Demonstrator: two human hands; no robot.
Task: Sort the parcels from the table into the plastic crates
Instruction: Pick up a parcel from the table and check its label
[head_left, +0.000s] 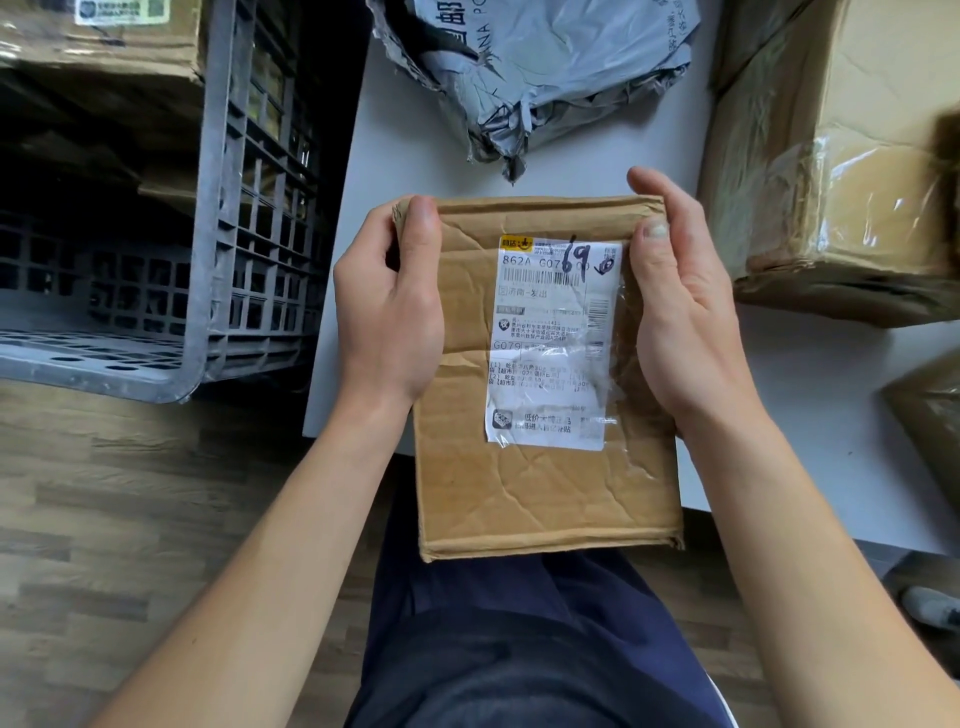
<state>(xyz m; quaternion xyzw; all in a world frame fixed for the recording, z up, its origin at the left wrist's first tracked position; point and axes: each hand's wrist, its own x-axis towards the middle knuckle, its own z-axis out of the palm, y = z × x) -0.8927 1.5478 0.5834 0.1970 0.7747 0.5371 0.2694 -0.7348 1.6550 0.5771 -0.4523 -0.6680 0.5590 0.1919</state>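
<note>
A white table (395, 130) bears a crumpled grey mailer bag (540, 67) and taped cardboard boxes (841, 171) at right.

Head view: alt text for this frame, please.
Both hands, left hand and right hand, hold a flat cardboard parcel label-up over the table edge. A grey crate stands to the left; a grey mailer bag lies beyond.

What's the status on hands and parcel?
Left hand and right hand both grip flat cardboard parcel, label up, above table edge. Grey crate to the left, path clear.
</note>
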